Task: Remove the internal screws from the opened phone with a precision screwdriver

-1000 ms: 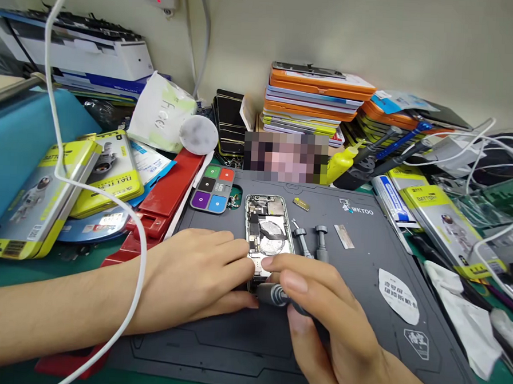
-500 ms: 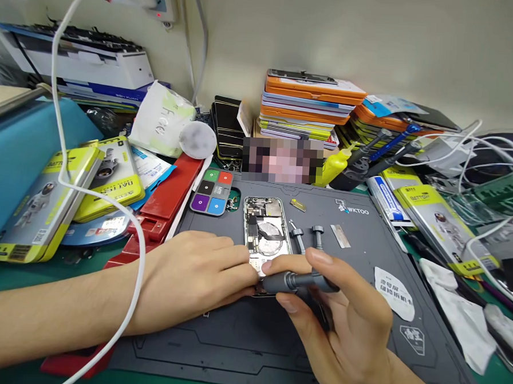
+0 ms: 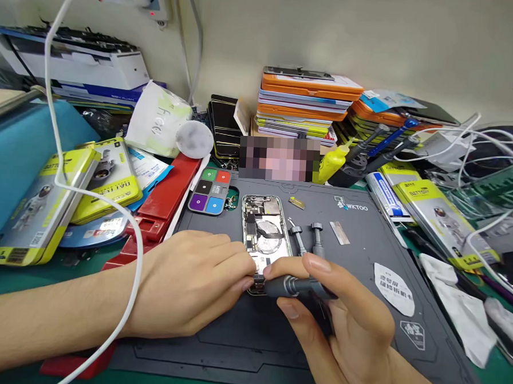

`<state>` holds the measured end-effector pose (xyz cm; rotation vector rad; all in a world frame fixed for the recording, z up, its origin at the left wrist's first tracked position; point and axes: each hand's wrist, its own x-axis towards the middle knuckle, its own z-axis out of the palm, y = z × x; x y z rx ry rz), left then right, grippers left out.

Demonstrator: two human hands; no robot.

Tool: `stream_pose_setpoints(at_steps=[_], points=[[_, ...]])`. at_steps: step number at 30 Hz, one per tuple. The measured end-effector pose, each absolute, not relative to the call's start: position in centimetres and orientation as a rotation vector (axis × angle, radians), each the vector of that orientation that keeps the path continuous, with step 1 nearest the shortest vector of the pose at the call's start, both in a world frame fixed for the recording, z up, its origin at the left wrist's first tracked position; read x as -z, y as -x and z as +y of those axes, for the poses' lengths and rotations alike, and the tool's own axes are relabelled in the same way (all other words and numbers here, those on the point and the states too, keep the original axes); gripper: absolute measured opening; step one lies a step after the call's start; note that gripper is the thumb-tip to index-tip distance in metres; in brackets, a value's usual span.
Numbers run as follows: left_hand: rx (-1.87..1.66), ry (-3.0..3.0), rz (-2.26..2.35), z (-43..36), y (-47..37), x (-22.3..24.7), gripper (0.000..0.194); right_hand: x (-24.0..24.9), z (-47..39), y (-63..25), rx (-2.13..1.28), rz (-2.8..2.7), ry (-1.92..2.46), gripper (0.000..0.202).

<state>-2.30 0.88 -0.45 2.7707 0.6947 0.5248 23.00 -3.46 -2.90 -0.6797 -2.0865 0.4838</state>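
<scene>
An opened phone [image 3: 275, 244] lies on the grey work mat, its inner parts and a round coil showing. My left hand [image 3: 200, 283] is closed at the phone's lower left edge, fingertips pressed together beside a small dark part [image 3: 259, 279]. What those fingertips pinch, if anything, is too small to make out. A grey screwdriver [image 3: 283, 286] rests across the fingers of my right hand [image 3: 348, 323], lying sideways over the phone's bottom right corner. My right index fingertip reaches onto the lower part of the phone. Just beyond this hand lie two more screwdrivers [image 3: 296, 235] [image 3: 317, 232].
On the mat [image 3: 196, 355] are a coloured screw tray [image 3: 209, 192], a small gold piece [image 3: 296, 202], a metal strip [image 3: 339, 233] and a white sticker [image 3: 393, 289]. Battery boxes [image 3: 444, 219] flank the mat. A white cable [image 3: 136, 266] hangs across my left forearm.
My left fingers have drawn back slightly to the left and curled, uncovering the small dark part at the phone's bottom. The right hand keeps the screwdriver, almost unmoved. The whole view shifts slightly.
</scene>
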Motion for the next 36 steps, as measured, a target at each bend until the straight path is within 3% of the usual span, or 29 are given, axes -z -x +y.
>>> stream_pose_setpoints(at_steps=[18, 31, 36], points=[[-0.654, -2.935, 0.712, 0.9, 2.0, 0.8, 0.041, 3.0, -3.7, -23.1, -0.593, -2.036, 0.766, 0.094], [-0.594, -2.843, 0.705, 1.0, 2.1, 0.2, 0.033, 2.9, -3.5, -22.9, -0.687, -1.965, 0.761, 0.091], [-0.470, -2.671, 0.770, 0.8, 2.4, 0.0, 0.017, 1.9, -3.5, -22.2, -0.803, -1.771, 0.862, 0.072]])
